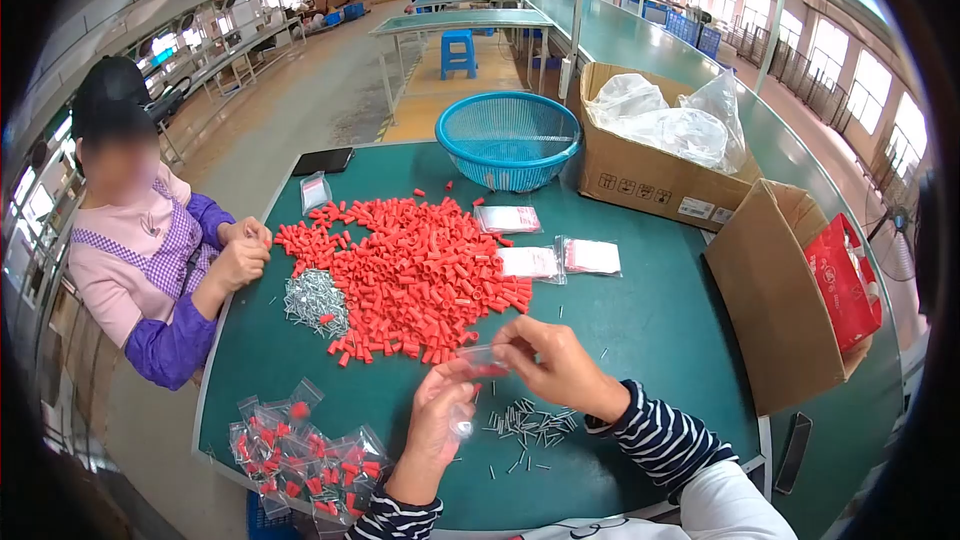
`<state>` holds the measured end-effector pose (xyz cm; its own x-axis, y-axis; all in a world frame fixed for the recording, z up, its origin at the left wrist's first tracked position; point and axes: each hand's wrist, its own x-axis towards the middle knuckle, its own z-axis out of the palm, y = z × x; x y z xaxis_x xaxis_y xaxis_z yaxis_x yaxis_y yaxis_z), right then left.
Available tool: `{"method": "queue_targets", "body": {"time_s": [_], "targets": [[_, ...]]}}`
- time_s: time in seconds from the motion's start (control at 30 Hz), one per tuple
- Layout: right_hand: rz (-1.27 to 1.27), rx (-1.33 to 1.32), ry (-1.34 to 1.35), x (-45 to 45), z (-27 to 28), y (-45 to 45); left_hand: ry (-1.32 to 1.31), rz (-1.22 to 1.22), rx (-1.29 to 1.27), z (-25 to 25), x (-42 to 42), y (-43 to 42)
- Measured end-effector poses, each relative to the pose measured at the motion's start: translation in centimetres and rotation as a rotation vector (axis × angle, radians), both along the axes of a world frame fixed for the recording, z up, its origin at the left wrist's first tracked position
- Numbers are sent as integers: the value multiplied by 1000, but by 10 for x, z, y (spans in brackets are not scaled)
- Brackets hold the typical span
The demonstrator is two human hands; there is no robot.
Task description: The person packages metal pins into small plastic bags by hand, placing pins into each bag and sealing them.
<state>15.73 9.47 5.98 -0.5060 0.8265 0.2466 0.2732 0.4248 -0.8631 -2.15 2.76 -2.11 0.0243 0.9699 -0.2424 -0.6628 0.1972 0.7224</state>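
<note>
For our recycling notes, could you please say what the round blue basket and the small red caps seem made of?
Blue basket: probably plastic, slightly glossy, judging by its moulded-looking lattice. Red caps: smooth plastic or rubber, from their uniform colour and hollow shape; unclear which.

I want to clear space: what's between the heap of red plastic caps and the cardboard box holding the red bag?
In the head view, three flat clear packets with white contents lie beside the heap, then bare green tabletop to the box.
</note>
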Motion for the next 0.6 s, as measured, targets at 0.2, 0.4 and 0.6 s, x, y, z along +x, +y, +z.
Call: {"method": "queue_targets", "body": {"time_s": [0.2, 0.4, 0.6], "targets": [[437, 144, 357, -56, 34, -32, -233, 22, 143, -3, 9, 1], [157, 52, 267, -26, 16, -24, 57, 117, 113, 11, 14, -2], [12, -485, 124, 5, -45, -38, 102, 227, 206, 15, 23, -5]]}}
